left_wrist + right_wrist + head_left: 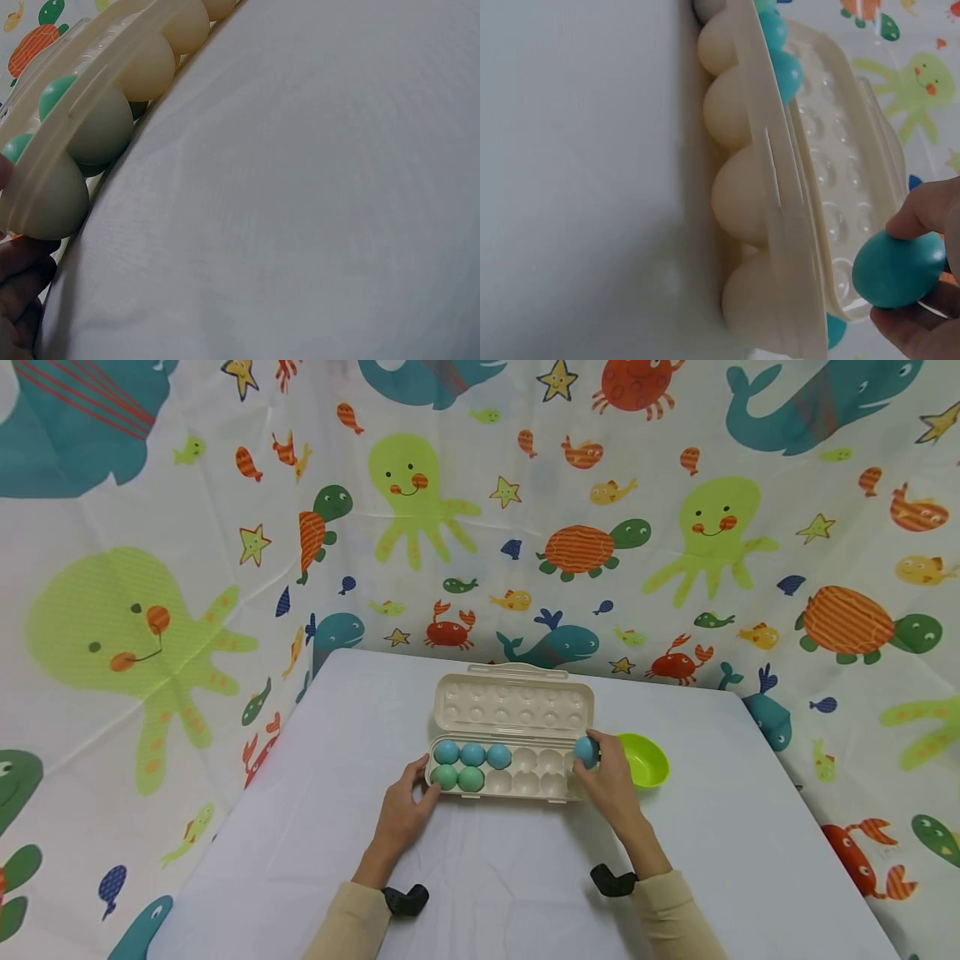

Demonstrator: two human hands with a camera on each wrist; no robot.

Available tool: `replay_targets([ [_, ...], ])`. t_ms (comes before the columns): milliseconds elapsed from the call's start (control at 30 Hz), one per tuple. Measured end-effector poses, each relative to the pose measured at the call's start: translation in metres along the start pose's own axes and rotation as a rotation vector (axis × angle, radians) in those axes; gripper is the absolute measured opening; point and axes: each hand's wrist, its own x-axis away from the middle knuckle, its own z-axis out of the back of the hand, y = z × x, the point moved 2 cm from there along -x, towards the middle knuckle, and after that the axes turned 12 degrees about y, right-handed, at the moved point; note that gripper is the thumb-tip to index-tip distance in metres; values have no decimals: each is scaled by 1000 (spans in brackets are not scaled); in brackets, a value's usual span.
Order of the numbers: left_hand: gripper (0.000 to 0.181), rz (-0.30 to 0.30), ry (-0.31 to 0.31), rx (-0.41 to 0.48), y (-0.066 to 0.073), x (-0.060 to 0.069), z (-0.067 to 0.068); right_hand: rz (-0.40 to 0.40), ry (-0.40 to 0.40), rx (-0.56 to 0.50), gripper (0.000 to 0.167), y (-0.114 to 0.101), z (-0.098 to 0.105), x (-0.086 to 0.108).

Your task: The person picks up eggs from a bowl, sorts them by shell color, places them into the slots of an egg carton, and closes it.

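Note:
An egg carton [525, 783] lies with its lid [513, 703] folded back. Three blue eggs [472, 754] sit in its back row and two green eggs [471, 779] in the front row, all toward the left. My left hand [405, 810] grips the carton's left end, thumb at the front corner. Over the right end, my right hand [611, 781] pinches a blue egg [898, 268] between thumb and fingers. This hand hides the rightmost cups in the head view. Beyond the carton rim [776, 187], a sliver of another blue rounded thing [835, 330] shows in the right wrist view.
A lime-green bowl [647, 762] stands just right of the carton, partly behind my right hand. The white-covered table [495, 877] extends around them. A curtain with sea animals [465, 585] hangs behind the table and at both sides.

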Motion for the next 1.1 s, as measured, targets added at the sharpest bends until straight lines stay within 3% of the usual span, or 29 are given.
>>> replay_targets([
  [200, 55, -4, 3, -3, -2, 0, -1, 17, -30, -7, 54, -7, -9, 4],
  [433, 56, -7, 10, -8, -4, 0, -1, 93, -15, -34, 52, -16, -26, 7],
  [733, 56, 5, -4, 8, 2, 1, 0, 92, -71, -58, 46, -25, -52, 6],
  [1100, 56, 9, -3, 4, 2, 1, 1, 129, -135, -81, 46, -27, -69, 4],
])
